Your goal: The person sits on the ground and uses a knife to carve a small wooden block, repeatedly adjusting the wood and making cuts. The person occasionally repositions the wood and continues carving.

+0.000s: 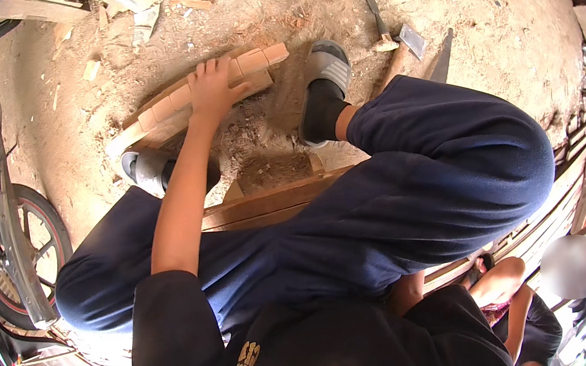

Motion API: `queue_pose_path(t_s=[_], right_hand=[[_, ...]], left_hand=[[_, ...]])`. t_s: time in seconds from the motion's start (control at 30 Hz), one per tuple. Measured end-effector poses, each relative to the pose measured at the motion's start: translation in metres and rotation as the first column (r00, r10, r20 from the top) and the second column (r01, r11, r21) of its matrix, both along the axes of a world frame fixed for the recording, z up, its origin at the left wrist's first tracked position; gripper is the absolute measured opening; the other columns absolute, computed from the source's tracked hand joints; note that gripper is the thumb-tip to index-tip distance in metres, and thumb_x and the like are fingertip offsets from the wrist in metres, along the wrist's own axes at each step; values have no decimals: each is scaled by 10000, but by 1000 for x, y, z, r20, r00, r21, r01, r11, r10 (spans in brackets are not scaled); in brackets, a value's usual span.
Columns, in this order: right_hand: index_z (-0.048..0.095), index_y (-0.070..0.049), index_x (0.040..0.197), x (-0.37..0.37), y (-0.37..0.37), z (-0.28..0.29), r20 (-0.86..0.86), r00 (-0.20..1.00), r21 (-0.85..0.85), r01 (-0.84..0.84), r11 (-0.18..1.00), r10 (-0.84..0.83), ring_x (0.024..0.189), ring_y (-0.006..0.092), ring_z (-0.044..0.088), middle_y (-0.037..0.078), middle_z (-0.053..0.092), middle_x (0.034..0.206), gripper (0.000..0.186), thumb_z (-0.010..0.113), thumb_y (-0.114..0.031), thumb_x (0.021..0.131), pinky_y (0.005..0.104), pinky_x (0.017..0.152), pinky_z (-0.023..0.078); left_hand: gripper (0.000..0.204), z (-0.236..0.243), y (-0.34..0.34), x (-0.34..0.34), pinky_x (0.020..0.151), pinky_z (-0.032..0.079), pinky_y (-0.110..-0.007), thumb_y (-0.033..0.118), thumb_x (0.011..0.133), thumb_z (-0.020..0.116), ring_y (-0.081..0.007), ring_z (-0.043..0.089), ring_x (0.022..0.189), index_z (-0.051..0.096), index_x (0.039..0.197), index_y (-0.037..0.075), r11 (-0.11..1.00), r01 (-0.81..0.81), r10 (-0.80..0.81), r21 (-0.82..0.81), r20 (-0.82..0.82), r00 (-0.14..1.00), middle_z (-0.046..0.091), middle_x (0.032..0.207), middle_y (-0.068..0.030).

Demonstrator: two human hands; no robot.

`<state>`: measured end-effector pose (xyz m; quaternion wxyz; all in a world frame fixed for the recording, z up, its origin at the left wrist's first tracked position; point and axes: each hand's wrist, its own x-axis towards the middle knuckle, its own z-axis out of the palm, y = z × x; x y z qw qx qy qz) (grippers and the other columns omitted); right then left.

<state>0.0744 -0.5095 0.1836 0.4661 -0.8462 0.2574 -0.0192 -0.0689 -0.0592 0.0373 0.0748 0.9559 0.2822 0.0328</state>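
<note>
My left hand [214,88] lies on a row of pale wooden blocks [176,100], fingers spread over the top and thumb stretched out along the near side. The row slants across the dirt floor, its right end farther off, and rests against a wooden piece beneath it. My sandalled left foot [145,166] is by the row's near left end, and my right foot [326,74] is just beyond its right end. Only a bit of my right arm [408,291] shows behind my thigh; that hand is hidden.
Right of my foot lie a dark-handled tool [377,16], a tool with a flat metal head [411,40] and a dark blade [444,55]. A wooden bench [265,201] is under my legs. A motorcycle [15,219] stands left; another person [515,301] sits behind right.
</note>
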Motion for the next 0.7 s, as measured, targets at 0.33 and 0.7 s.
queue_pose_path(t_s=[0.33, 0.7], right_hand=[[478, -99, 803, 23, -20, 10, 53, 998, 47, -24, 999, 22, 545, 101, 394, -5, 428, 655, 358, 473, -355, 1053, 269, 521, 375], [422, -128, 724, 52, -15, 140, 461, 869, 335, -359, 871, 181, 521, 88, 317, -18, 357, 641, 390, 508, -329, 1047, 264, 471, 307]], left_hand=[[584, -29, 70, -8, 944, 488, -503, 522, 991, 496, -417, 612, 1068, 548, 1397, 105, 909, 185, -203, -374, -7, 979, 639, 1154, -187], [709, -21, 50, -7, 991, 430, -543, 655, 875, 582, -388, 554, 1202, 545, 1273, 70, 996, -4, -18, -84, -266, 964, 587, 1257, -200]])
